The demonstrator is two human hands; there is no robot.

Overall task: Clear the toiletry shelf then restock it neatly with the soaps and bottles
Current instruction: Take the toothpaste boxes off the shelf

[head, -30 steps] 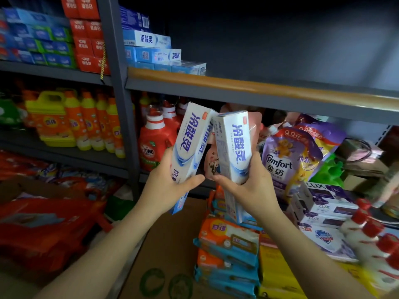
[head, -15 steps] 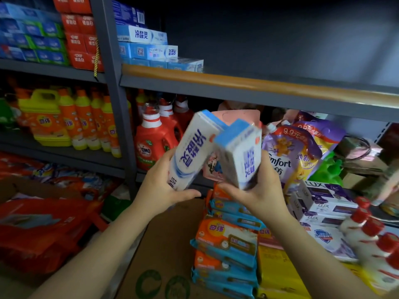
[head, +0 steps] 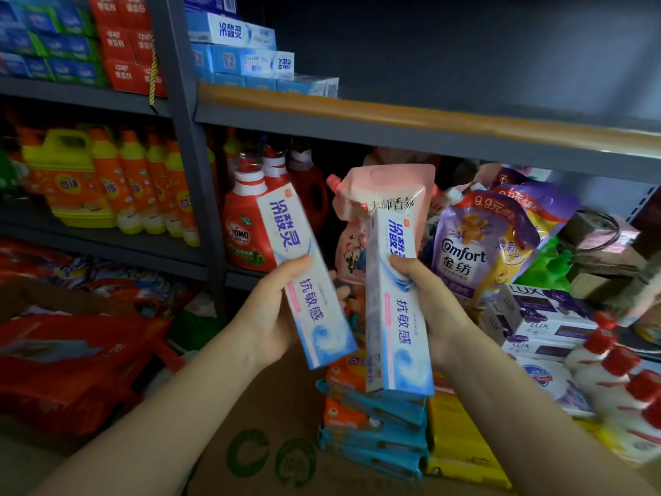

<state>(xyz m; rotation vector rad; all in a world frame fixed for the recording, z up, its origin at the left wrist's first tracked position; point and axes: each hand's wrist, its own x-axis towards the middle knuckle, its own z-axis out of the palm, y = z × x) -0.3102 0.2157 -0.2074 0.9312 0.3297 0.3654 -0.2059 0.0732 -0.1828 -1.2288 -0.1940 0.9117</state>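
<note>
Left hand (head: pixel 272 309) closed round the lower half of a white-and-blue toothpaste box (head: pixel 305 277), box held upright and leaning left; right hand (head: pixel 432 298) wrapped round the middle of a second toothpaste box (head: pixel 395 306), near upright, the two boxes side by side and just apart. Both are held in front of the lower shelf, below the grey shelf edge (head: pixel 429 127); on that upper shelf, at its left end, lies a stack of similar boxes (head: pixel 246 55), the rest of it bare. Behind the held boxes stand a pink pouch (head: pixel 386 195), red detergent bottles (head: pixel 246 227) and a purple softener pouch (head: pixel 472 245).
</note>
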